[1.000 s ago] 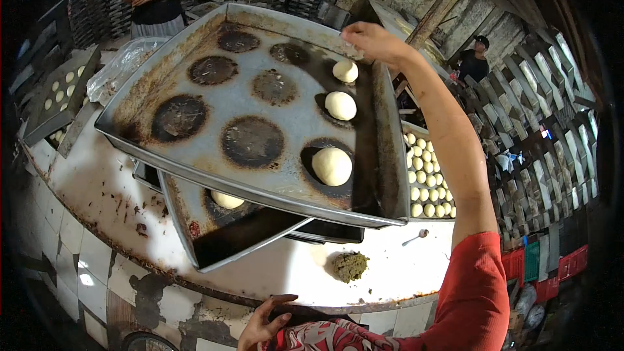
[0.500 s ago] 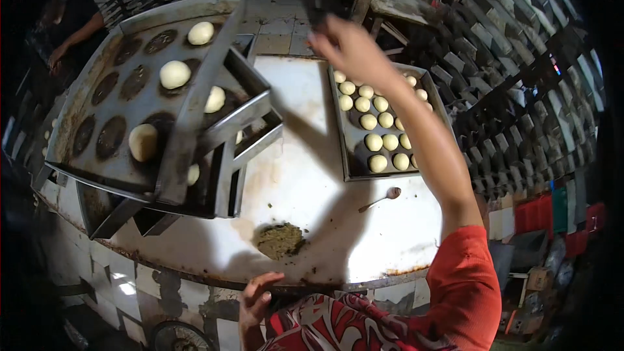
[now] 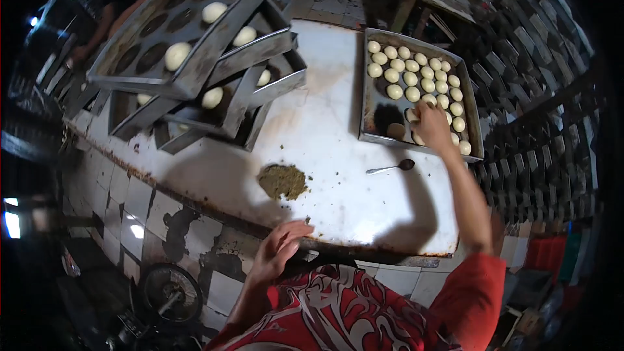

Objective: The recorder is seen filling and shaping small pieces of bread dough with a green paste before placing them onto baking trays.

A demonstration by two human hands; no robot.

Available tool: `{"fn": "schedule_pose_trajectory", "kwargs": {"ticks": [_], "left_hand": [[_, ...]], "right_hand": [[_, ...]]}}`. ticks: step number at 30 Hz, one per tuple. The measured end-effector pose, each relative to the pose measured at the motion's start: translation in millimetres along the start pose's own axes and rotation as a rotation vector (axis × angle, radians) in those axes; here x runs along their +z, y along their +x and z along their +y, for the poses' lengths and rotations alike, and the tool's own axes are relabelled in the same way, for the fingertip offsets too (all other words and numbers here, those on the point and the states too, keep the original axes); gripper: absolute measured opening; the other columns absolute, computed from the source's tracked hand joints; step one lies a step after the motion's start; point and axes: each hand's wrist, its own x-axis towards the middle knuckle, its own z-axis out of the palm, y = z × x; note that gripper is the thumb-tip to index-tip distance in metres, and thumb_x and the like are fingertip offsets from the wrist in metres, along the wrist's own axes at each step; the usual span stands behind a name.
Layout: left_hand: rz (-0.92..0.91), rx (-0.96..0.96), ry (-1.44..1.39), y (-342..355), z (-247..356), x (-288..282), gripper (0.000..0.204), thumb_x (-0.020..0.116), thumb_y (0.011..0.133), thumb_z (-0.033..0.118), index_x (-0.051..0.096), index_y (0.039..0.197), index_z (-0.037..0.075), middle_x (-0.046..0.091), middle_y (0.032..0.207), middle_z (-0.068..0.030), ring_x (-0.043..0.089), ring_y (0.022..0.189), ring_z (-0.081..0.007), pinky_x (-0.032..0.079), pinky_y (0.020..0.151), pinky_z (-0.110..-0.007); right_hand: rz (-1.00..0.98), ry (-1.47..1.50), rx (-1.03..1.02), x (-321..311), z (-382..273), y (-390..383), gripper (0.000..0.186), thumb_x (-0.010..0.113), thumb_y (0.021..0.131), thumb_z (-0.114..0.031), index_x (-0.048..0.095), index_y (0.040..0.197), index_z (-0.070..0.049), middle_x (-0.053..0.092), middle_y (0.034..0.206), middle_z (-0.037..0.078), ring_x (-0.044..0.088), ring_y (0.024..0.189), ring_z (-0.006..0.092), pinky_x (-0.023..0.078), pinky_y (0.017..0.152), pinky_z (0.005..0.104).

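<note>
My right hand (image 3: 431, 125) reaches into the near side of a metal tray (image 3: 364, 91) at the right. Its fingers are closed around a pale round dough ball (image 3: 411, 116), partly hidden by the fingers. Several similar dough balls lie in rows in that tray, and a dark patch of tray bottom shows left of the hand. At the table's front edge, my left hand (image 3: 283, 247) holds nothing, its fingers stretched out and apart. Just beyond it lies a flat pile of greenish-brown crumbly filling (image 3: 283, 182). A spoon (image 3: 392, 167) rests between the right tray and the table's front edge.
Several metal trays (image 3: 195, 65) are stacked crosswise at the left, with larger dough balls (image 3: 177, 56) in the top one. Everything stands on a white table (image 3: 325, 117). Another person's arm (image 3: 97, 36) shows at the far left. A wheel (image 3: 171, 292) stands below the table's front.
My right hand has come back from beyond the tray's far edge down onto its near dough balls. A dark patch shows where one ball lay. The whole view has shifted.
</note>
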Motion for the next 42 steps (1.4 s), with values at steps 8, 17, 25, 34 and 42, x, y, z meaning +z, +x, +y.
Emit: {"fn": "schedule_pose_trajectory", "kwargs": {"ticks": [8, 17, 25, 34, 42], "left_hand": [[0.295, 0.018, -0.653, -27.2, -34.0, -13.1, 0.041, 0.042, 0.098, 0.022, 0.039, 0.128, -0.005, 0.047, 0.130, -0.0208, 0.047, 0.121, -0.0300, 0.036, 0.105, -0.040], [0.021, 0.058, -1.173, -113.7, -39.1, -16.8, 0.039, 0.043, 0.093, 0.011, 0.042, 0.129, -0.003, 0.046, 0.133, -0.0168, 0.045, 0.123, -0.0277, 0.031, 0.107, -0.040], [0.752, -0.239, -0.789, -150.8, -149.0, -22.2, 0.030, 0.047, 0.088, -0.001, 0.047, 0.118, -0.003, 0.055, 0.118, -0.0152, 0.056, 0.108, -0.0261, 0.044, 0.098, -0.040], [0.652, -0.037, -0.926, -82.2, -82.7, 34.4, 0.039, 0.045, 0.087, -0.002, 0.041, 0.125, -0.011, 0.045, 0.131, -0.0180, 0.046, 0.122, -0.0303, 0.033, 0.107, -0.045], [0.218, -0.043, -0.747, 0.4, -34.6, 18.4, 0.037, 0.042, 0.095, 0.006, 0.038, 0.130, -0.004, 0.047, 0.130, -0.0162, 0.043, 0.125, -0.0291, 0.034, 0.106, -0.044]], "right_hand": [[-0.191, 0.628, -0.638, -16.2, -289.5, -207.2, 0.023, 0.065, 0.076, -0.005, 0.059, 0.098, -0.001, 0.061, 0.095, 0.015, 0.057, 0.092, 0.0301, 0.045, 0.084, 0.0372], [-0.002, 1.263, 0.296, 83.2, -305.4, -161.7, 0.032, 0.053, 0.092, -0.029, 0.061, 0.096, 0.001, 0.058, 0.078, 0.007, 0.050, 0.067, 0.0129, 0.043, 0.064, 0.0271], [-0.119, 0.286, -0.270, 109.2, -227.3, -98.9, 0.074, 0.077, 0.066, -0.042, 0.054, 0.119, 0.004, 0.051, 0.103, 0.020, 0.044, 0.099, 0.0342, 0.039, 0.087, 0.0427], [0.086, 0.469, -0.472, 124.6, -197.4, -114.5, 0.027, 0.074, 0.073, -0.021, 0.066, 0.083, 0.003, 0.053, 0.081, 0.014, 0.045, 0.083, 0.0304, 0.039, 0.078, 0.0385], [-0.205, 1.133, -0.148, 35.7, -178.0, -124.5, 0.048, 0.056, 0.086, -0.034, 0.057, 0.119, 0.000, 0.042, 0.128, 0.022, 0.039, 0.120, 0.0340, 0.032, 0.099, 0.0421]]}}
